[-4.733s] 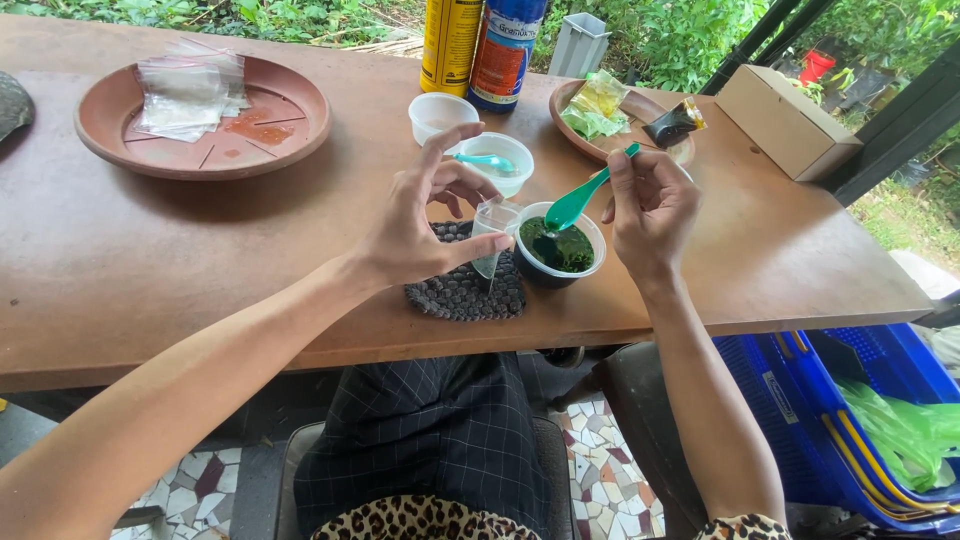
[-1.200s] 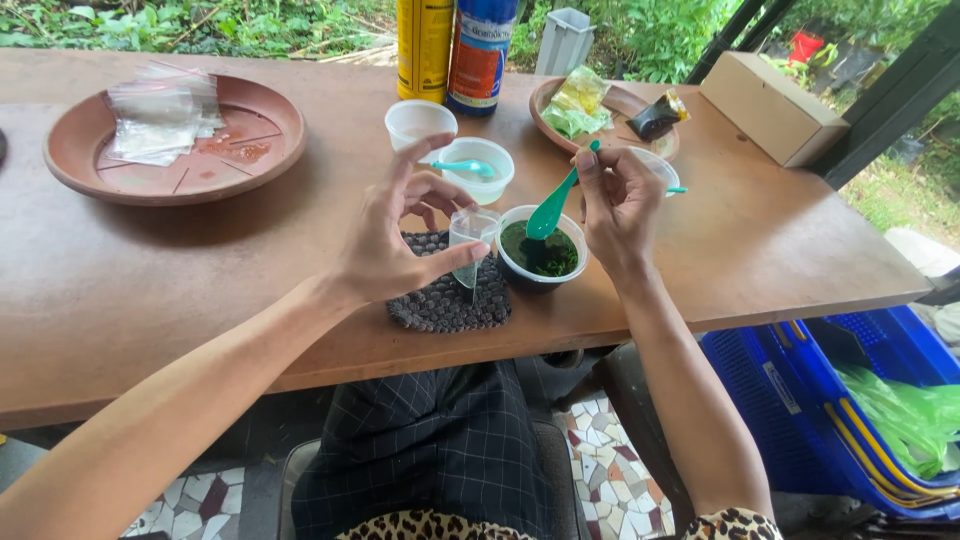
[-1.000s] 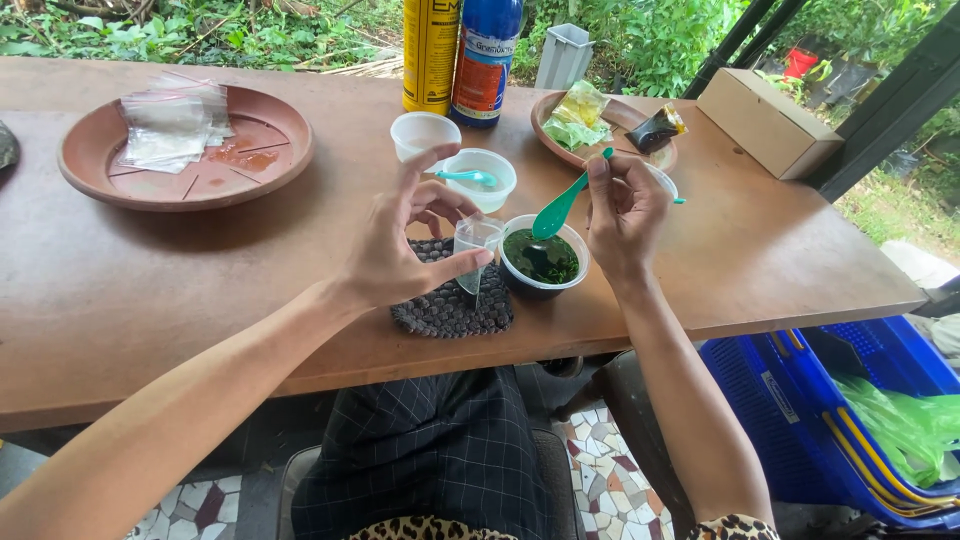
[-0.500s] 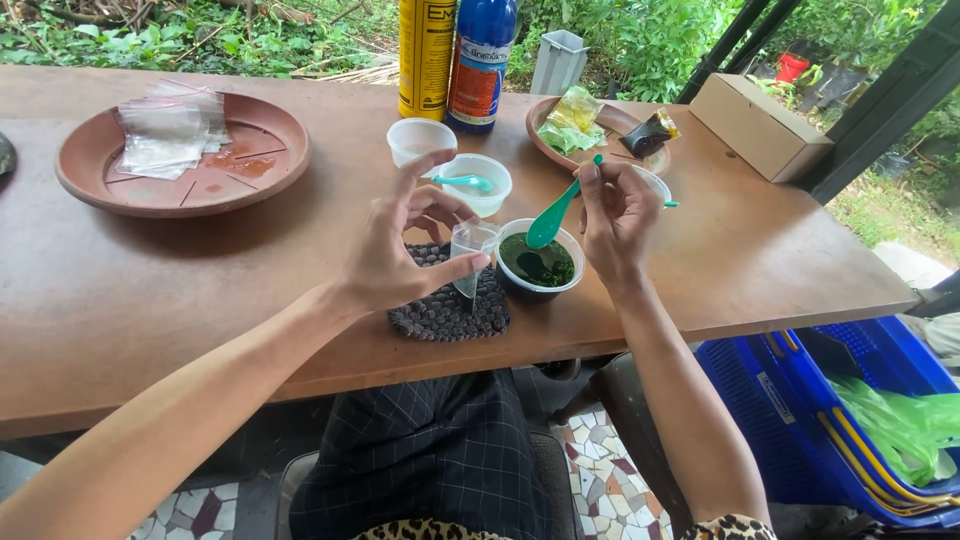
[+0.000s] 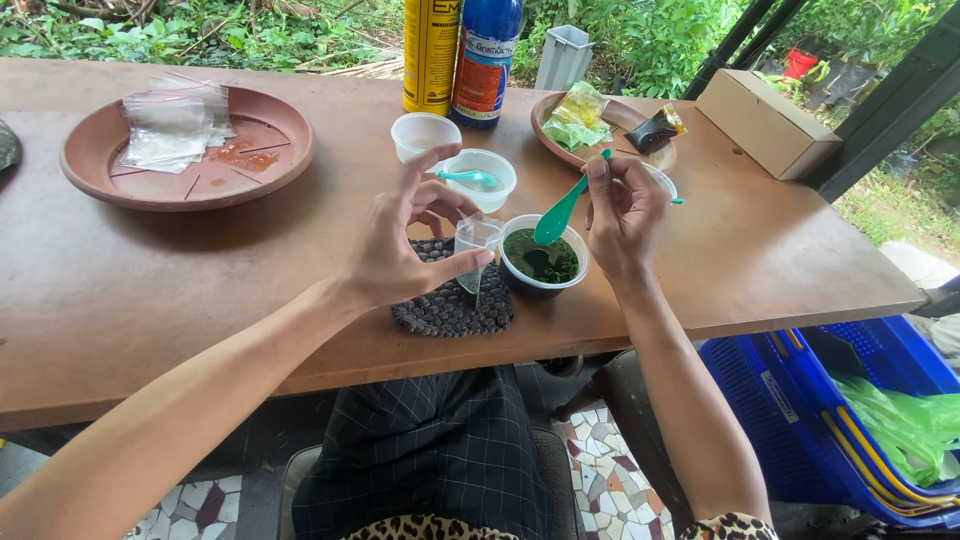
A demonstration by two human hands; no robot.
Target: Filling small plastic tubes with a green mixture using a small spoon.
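One long brown wooden table [image 5: 120, 300] fills the frame from left edge to right. One blue plastic basket [image 5: 800, 400] sits on the floor at lower right, green bags inside it.

Two clay dishes: the larger dish [image 5: 270, 165] at upper left carries a stack of clear small bags [image 5: 175, 125], number not countable; the smaller dish [image 5: 555, 110] at upper centre holds green wrappers and one dark packet. One cardboard box [image 5: 765, 120] at upper right. Two tall containers at top centre, standing side by side: one yellow can [image 5: 432, 50], one blue bottle [image 5: 487, 55].

One dark woven mat [image 5: 450, 305] near the table's front edge, centre. Three white cups: one empty cup [image 5: 425, 135], one with a teal spoon lying in it [image 5: 480, 178], and one bowl of dark green matter [image 5: 545, 262] just right of the mat.

My left hand [image 5: 400, 245] pinches one small clear bag [image 5: 475, 245] between thumb and fingers, above the mat, just beside the bowl. My right hand [image 5: 625, 215] is closed on the handle of one green spoon [image 5: 555, 215], its scoop tilted down over the bowl.
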